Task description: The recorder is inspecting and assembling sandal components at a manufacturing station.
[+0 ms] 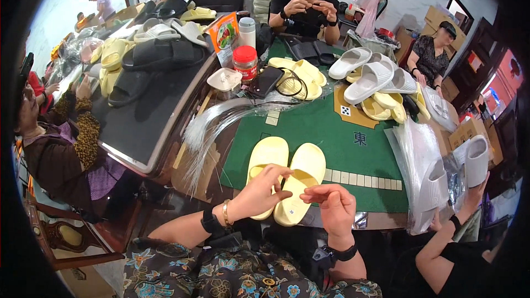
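Left hand (pixel 264 187) sits over the near pair of pale yellow slides (pixel 287 174) — fingers bent, tips resting on the heel end of the left slide and reaching across toward the right one. Whether it pinches anything small, can't tell. Right hand (pixel 334 204) just beside it, palm turned up, fingers curled loosely, thumb and forefinger pinched together near the left fingertips; whatever is between them is too small to make out.

The slides lie side by side on the green desk (pixel 320 132), directly beyond both hands, heels at the near edge.

Beyond the left hand: bundle of clear plastic strands (pixel 215 121), red-lidded jar (pixel 245 62), black phone (pixel 266 80). Beyond the right hand: heap of white and yellow slides (pixel 375 83). Right of the right hand: stack of clear bags (pixel 414 154), and another person's hand holding a white slide (pixel 476 160).
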### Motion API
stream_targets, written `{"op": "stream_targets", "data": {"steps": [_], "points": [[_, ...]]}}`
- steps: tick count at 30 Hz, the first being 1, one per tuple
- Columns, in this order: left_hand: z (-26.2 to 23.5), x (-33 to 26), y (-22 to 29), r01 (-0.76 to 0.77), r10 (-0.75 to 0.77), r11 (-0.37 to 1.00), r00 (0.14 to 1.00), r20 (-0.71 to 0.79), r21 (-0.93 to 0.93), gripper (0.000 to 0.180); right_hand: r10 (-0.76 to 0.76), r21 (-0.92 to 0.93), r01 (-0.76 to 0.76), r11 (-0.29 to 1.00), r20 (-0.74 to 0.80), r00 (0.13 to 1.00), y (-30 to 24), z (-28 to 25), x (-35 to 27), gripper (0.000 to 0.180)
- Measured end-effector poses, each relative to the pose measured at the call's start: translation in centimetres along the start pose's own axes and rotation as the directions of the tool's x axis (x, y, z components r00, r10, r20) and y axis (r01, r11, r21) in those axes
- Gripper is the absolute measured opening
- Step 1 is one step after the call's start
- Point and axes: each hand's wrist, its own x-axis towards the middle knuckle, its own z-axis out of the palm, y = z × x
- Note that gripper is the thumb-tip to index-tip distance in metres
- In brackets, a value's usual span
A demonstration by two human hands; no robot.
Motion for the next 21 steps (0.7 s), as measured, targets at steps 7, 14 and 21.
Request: {"op": "stream_targets", "data": {"steps": [7,14,21], "points": [[0.9,0.2,-0.2,-0.107,0.114,0.993,0.98,0.161,-0.048,0.019,-0.023,-0.027,0.022,0.999,-0.015,1.0,0.0,0.1,-0.4,0.044],[-2.7,0.0,-1.0,0.006,-0.02,0.996,0.988,0.155,0.09,0.015,-0.094,0.099,0.13,0.987,-0.31,0.946,-1.6,-4.1,0.2,0.04],[-4.8,0.8,1.7,-0.216,0.312,0.859,0.94,-0.14,0.465,0.007,-0.307,-0.333,0.101,0.938,-0.656,0.689,-1.7,-5.5,1.2,0.048]]}}
